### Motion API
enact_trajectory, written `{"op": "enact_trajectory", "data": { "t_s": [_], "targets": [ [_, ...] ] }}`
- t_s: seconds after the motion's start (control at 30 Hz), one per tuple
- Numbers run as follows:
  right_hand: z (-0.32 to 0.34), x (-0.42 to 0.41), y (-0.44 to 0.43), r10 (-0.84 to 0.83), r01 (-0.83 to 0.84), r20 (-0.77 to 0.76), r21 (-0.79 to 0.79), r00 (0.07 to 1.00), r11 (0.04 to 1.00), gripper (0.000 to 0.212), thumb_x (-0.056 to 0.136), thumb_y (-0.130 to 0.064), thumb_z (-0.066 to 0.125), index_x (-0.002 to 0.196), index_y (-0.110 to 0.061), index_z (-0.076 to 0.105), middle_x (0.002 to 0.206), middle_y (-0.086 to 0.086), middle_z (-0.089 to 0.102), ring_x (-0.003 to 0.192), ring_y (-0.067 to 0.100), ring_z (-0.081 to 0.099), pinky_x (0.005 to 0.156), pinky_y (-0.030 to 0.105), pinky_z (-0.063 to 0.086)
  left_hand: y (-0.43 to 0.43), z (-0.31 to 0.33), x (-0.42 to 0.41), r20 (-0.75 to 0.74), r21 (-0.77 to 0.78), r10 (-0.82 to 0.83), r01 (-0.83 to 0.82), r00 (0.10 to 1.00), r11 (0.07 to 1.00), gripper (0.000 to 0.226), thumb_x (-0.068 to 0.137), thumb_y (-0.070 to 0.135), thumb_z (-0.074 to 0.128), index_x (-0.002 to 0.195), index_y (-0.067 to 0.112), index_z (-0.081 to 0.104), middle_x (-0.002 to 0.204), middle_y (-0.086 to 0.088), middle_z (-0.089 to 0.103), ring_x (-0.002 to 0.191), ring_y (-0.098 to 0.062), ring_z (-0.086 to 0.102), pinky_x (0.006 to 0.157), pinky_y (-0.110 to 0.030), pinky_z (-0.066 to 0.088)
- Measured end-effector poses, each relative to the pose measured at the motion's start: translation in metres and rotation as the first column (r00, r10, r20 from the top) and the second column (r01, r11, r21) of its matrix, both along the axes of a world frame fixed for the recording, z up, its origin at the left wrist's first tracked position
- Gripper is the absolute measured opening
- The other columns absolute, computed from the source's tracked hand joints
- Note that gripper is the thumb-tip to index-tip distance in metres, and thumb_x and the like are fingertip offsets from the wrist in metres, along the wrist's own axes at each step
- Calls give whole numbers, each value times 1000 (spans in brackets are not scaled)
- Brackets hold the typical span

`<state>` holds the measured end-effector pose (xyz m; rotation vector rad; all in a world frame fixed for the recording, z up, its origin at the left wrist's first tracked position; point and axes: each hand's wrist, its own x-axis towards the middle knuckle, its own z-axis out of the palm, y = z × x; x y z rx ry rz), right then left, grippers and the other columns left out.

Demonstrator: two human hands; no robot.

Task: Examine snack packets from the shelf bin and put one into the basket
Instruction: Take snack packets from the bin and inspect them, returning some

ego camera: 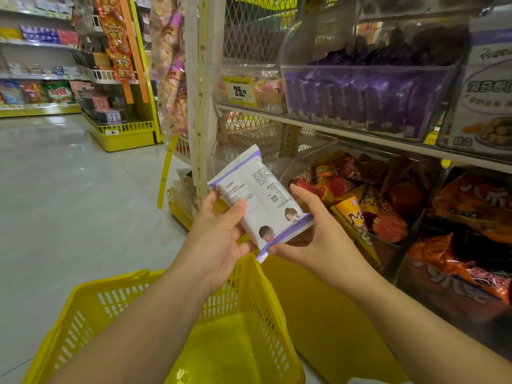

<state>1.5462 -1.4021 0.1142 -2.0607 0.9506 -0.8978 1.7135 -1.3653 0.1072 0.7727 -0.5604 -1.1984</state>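
Note:
A white snack packet (256,199) with purple sealed ends and small printed text is held up in front of me, its back side facing me. My left hand (219,239) grips its left edge, thumb across the front. My right hand (313,231) holds its lower right end, fingers behind and thumb under the purple seal. Directly below them stands the yellow plastic basket (116,306), with nothing seen inside. On the upper shelf to the right, a clear shelf bin (368,103) holds several purple packets.
A lower clear bin (360,195) holds orange and red snack packs. Dark orange bags (465,259) fill the bottom right. A white upright shelf post (198,106) stands just behind the packet. Grey floor (69,189) stretches left toward yellow shelving (124,134).

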Motion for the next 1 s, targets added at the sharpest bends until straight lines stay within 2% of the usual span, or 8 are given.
{"op": "enact_trajectory", "data": {
  "t_s": [0.1, 0.2, 0.3, 0.5, 0.67, 0.73, 0.8, 1.0],
  "targets": [
    [5, -4, -3, 100, -105, 77, 59, 992, 993, 80, 67, -23, 86, 135, -32, 44, 117, -16, 66, 105, -6, 61, 86, 10, 48, 2, 2, 4, 40, 1, -50, 50, 998, 999, 48, 95, 10, 53, 134, 36, 44, 106, 0, 75, 96, -22, 72, 65, -51, 59],
    [15, -8, -1, 200, -292, 327, 262, 924, 920, 42, 79, -28, 67, 120, -27, 60, 111, -3, 73, 99, 11, 70, 80, 24, 56, 5, 1, 9, 151, 20, -138, 136, 979, 990, 46, 95, 12, 52, 133, 38, 49, 114, -1, 72, 102, -22, 70, 73, -52, 58],
    [15, -8, -1, 193, -338, 380, 364, 905, 868, 35, 85, -32, 56, 115, -16, 67, 109, 8, 73, 101, 26, 70, 81, 31, 59, 7, -6, 4, 232, 29, -210, 209, 950, 978, 44, 95, 13, 52, 131, 38, 52, 121, -1, 69, 111, -22, 66, 78, -48, 58],
    [7, 2, 6, 136, -152, 120, 133, 983, 979, 24, 93, -11, 59, 116, -14, 66, 104, 3, 74, 95, 18, 71, 82, 40, 58, 4, -16, -3, 653, -31, 84, -84, 753, 996, 51, 99, 12, 51, 137, 46, 47, 107, 26, 68, 97, -1, 69, 82, -38, 59],
    [5, 6, 11, 105, -107, 33, 37, 994, 994, 37, 92, -18, 62, 124, -36, 58, 107, -5, 72, 94, 18, 69, 81, 45, 57, 4, -10, -1, 688, 59, 6, -64, 726, 996, 34, 77, 38, 61, 92, 69, 60, 104, 25, 69, 97, -4, 69, 83, -41, 59],
    [4, 7, 13, 92, -94, -45, -36, 995, 995, 42, 91, -21, 64, 129, -38, 55, 110, -8, 70, 93, 20, 68, 81, 45, 56, 5, -9, 1, 716, 66, 31, -112, 697, 992, 51, 69, 37, 60, 111, 66, 57, 102, 23, 70, 98, -7, 69, 86, -42, 58],
    [3, 9, 15, 81, -90, -94, -89, 992, 992, 46, 89, -22, 65, 131, -36, 54, 110, -12, 69, 86, 16, 69, 79, 44, 55, 6, -8, 2, 756, 75, 63, -181, 651, 981, 81, 63, 40, 57, 142, 42, 41, 105, 20, 68, 100, -11, 67, 89, -45, 56],
    [5, 13, 21, 88, -104, -129, -128, 988, 986, 48, 86, -27, 69, 130, -39, 55, 106, -12, 70, 79, 14, 68, 73, 43, 55, 11, -6, 10, 834, -2, 152, -273, 531, 962, 75, 65, 51, 41, 135, 30, 55, 98, 17, 71, 97, -7, 67, 88, -41, 57]
  ]
}}
